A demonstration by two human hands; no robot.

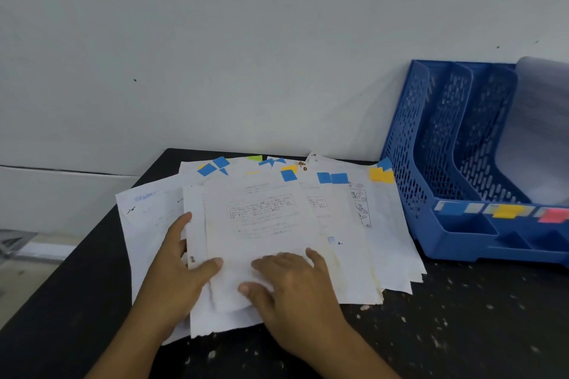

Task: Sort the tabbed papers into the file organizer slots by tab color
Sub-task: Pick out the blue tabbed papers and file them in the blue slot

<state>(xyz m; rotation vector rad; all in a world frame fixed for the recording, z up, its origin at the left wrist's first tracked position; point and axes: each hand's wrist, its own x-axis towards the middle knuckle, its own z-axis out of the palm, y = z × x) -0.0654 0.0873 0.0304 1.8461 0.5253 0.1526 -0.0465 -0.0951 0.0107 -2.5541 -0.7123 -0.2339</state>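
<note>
White tabbed papers [261, 224] under both flat, open hands; file organizer [480, 163] lies right, nearer right hand [295, 292] vs. left hand [178, 264].

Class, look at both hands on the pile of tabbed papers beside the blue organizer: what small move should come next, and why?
Probably lift the top sheet free to check its tab. Both the left hand and right hand rest flat on the pile's near edge, gripping nothing, and the file organizer has blue, yellow and pink labels waiting on its front.
</note>
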